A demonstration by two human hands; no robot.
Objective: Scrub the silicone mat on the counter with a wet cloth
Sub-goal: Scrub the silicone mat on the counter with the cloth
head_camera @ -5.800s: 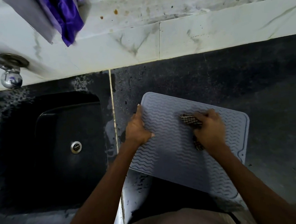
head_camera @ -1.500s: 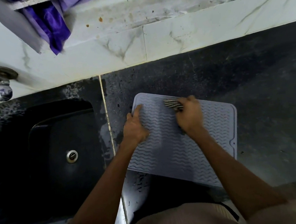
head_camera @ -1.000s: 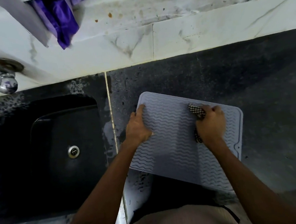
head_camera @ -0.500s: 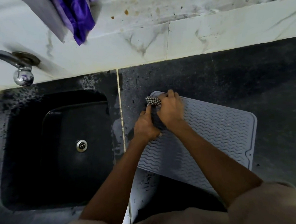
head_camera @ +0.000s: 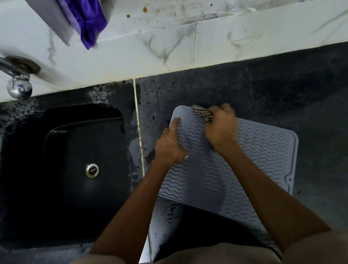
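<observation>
A grey silicone mat with wavy ridges lies at an angle on the dark counter, its near edge hanging over the counter's front. My left hand presses on the mat's left edge, forefinger stretched toward the far left corner. My right hand is closed on a checked cloth and holds it against the mat near the far edge. Most of the cloth is hidden under that hand.
A black sink with a metal drain lies left of the mat. A chrome tap sticks out of the white tiled wall. A purple cloth hangs at the top left. The counter is wet around the seam.
My right hand with the cloth has slid right, away from the mat's far left corner. Before that it swept from the right side over to that corner. My left hand stays on the left edge.
</observation>
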